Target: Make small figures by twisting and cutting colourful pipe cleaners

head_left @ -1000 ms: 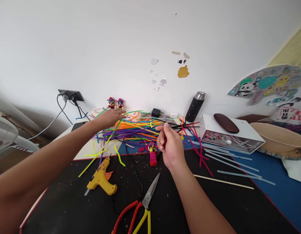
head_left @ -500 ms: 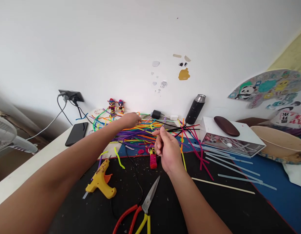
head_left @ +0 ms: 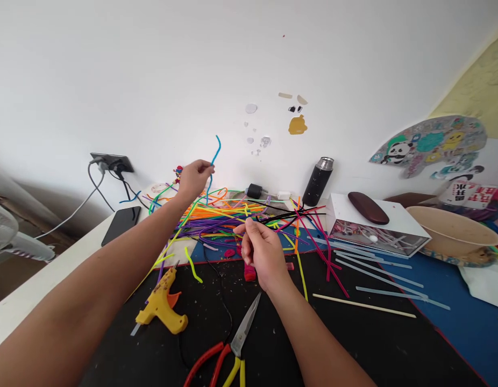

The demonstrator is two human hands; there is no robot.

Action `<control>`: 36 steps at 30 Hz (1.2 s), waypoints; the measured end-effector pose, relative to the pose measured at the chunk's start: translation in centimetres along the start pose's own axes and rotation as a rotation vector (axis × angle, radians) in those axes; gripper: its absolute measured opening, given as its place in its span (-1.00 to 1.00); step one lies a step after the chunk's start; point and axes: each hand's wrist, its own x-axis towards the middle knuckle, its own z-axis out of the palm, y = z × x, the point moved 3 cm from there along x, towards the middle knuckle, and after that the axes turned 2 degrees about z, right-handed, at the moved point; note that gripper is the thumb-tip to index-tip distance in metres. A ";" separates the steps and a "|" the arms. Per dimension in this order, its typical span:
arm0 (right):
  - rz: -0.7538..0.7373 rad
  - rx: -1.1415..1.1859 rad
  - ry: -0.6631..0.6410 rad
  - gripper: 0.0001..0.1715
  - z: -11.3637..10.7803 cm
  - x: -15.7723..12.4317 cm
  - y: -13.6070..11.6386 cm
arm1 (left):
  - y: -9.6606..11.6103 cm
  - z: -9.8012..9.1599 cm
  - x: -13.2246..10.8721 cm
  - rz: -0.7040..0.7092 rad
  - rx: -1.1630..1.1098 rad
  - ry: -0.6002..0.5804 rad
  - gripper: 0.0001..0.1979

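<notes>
- Blue, thin, fuzzy pipe cleaner [head_left: 219,147]: it stood roughly upright in the left hand [head_left: 195,178], raised in front of the white wall [head_left: 172,80], its upper end curving above the fingers and its lower end hanging below them. Whether that lower end touched the heap of loose multicoloured pipe cleaners [head_left: 225,221] behind the black mat [head_left: 281,344] on the white counter [head_left: 67,282] could not be told.
- The left fingers were closed in a pinch around its middle, thumb against fingertips.
- The right hand [head_left: 263,255] was curled above the front edge of the heap, thumb near the bent forefinger; whether it gripped anything could not be told. It partly hid a small bright-pink cylindrical piece [head_left: 249,271].
- Judging by its look, the blue stem was very light and soft on the surface, with a springy core likely to bend easily and keep a kink. It seemed neither fragile nor slippery, the fuzz offering good grip. A light pinch near the middle looked right for carrying; one close to an end seemed better for exact placing, since the free length could sway.
- On the mat nearer the body lay a yellow plastic glue gun [head_left: 162,306] and metal scissors with red and yellow handles [head_left: 238,344].
</notes>
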 end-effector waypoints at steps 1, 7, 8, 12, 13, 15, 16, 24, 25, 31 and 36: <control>-0.002 -0.011 -0.003 -0.41 0.0 0.0 0.0 | 0.5 -0.8 -0.4 -0.006 -0.028 0.052 -0.65; 0.003 -0.021 -0.011 -0.41 0.1 -0.1 0.0 | 4.7 -3.9 -6.6 0.260 -0.169 0.135 -0.85; 0.010 -0.016 -0.007 -0.42 0.1 -0.1 0.0 | 5.1 -4.0 -7.8 0.247 -0.186 0.111 -0.84; 0.015 -0.019 0.017 -0.42 0.2 -0.2 0.0 | 6.6 -3.7 -11.7 0.248 -0.263 -0.029 -0.83; 0.014 -0.016 0.022 -0.42 0.2 -0.1 0.1 | 6.9 -3.5 -12.4 0.261 -0.267 -0.075 -0.82; 0.019 -0.004 0.050 -0.43 0.1 0.0 0.3 | 7.2 -2.9 -13.6 0.268 -0.261 -0.154 -0.82; 0.020 -0.002 0.066 -0.43 0.0 0.0 0.4 | 7.2 -2.7 -14.0 0.261 -0.254 -0.174 -0.81; 0.005 -0.102 0.087 -0.38 0.0 0.1 0.9 | 6.1 -1.5 -16.3 0.200 -0.301 -0.248 -0.82; -0.001 -0.120 0.081 -0.38 0.0 0.1 1.0 | 6.1 -1.5 -16.4 0.203 -0.303 -0.247 -0.83; -0.050 -0.220 0.049 -0.43 0.0 0.2 1.3 | 6.7 -1.4 -17.0 0.295 -0.273 -0.244 -0.83; -0.070 -0.173 0.090 -0.43 -0.3 0.4 1.6 | 6.5 -0.7 -17.2 0.466 -0.153 -0.212 -0.83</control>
